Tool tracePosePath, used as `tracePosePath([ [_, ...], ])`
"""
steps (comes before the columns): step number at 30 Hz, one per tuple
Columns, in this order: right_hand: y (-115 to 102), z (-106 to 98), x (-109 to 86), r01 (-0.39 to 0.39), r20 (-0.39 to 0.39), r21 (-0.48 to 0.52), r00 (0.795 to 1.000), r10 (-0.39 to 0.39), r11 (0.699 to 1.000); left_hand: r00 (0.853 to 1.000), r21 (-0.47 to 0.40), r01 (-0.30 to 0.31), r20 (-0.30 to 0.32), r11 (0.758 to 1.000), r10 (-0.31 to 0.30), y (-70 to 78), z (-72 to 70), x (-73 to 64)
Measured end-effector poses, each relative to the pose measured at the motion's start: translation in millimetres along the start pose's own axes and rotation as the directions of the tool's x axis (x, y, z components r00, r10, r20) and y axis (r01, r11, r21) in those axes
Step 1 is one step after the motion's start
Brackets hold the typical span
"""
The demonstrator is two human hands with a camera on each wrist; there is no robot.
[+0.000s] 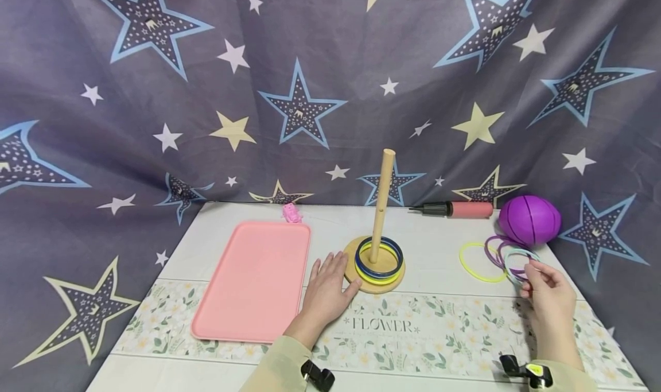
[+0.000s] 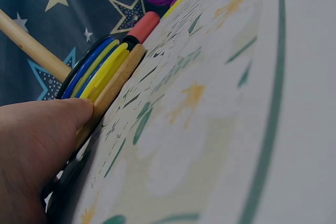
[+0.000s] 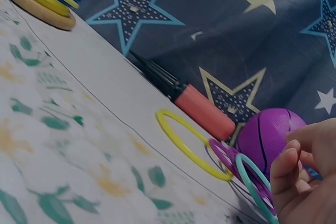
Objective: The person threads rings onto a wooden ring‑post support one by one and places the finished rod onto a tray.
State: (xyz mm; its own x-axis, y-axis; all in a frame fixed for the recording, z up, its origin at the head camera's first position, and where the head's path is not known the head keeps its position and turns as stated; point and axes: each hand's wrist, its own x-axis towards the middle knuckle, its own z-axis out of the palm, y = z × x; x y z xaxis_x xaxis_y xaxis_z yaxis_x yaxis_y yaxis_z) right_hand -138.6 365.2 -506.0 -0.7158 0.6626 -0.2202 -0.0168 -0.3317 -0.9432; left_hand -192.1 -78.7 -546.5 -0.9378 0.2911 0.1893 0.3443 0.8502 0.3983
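Observation:
My left hand [image 1: 327, 291] lies flat on the table, fingers extended, its fingertips and thumb at the edge of a round wooden base [image 1: 382, 287]. A wooden post [image 1: 382, 202] rises from that base. Stacked around its foot are dark blue and yellow rings [image 2: 107, 69]. At the right, my right hand [image 1: 549, 291] pinches a light blue ring [image 1: 506, 266] between thumb and fingers; part of the ring is hidden by the hand. Purple rings [image 1: 487, 250] lie behind and under it, and a yellow ring [image 3: 181, 145] lies just left of them.
A pink tray [image 1: 253, 283] lies left of my left hand, with a small pink toy [image 1: 291, 213] behind it. Along the back edge are a red-and-black hand pump [image 1: 467, 209] and a purple ball [image 1: 529, 220]. A star-patterned curtain [image 1: 310, 168] hangs behind the table.

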Motion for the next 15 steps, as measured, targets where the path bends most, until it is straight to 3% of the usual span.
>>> tracePosePath([
  [5, -2.1, -10.1, 5.2, 0.011, -0.057, -0.052, 0.998, -0.014, 0.999, 1.000, -0.001, 0.001, 0.001, 1.000, -0.001, -0.2, 0.6, 0.2],
  [15, -4.5, -33.6, 15.8, 0.023, -0.150, -0.053, 0.988, -0.031, 0.998, 1.000, 0.007, -0.002, 0.000, 1.000, 0.002, -0.3, 0.5, 0.6],
])
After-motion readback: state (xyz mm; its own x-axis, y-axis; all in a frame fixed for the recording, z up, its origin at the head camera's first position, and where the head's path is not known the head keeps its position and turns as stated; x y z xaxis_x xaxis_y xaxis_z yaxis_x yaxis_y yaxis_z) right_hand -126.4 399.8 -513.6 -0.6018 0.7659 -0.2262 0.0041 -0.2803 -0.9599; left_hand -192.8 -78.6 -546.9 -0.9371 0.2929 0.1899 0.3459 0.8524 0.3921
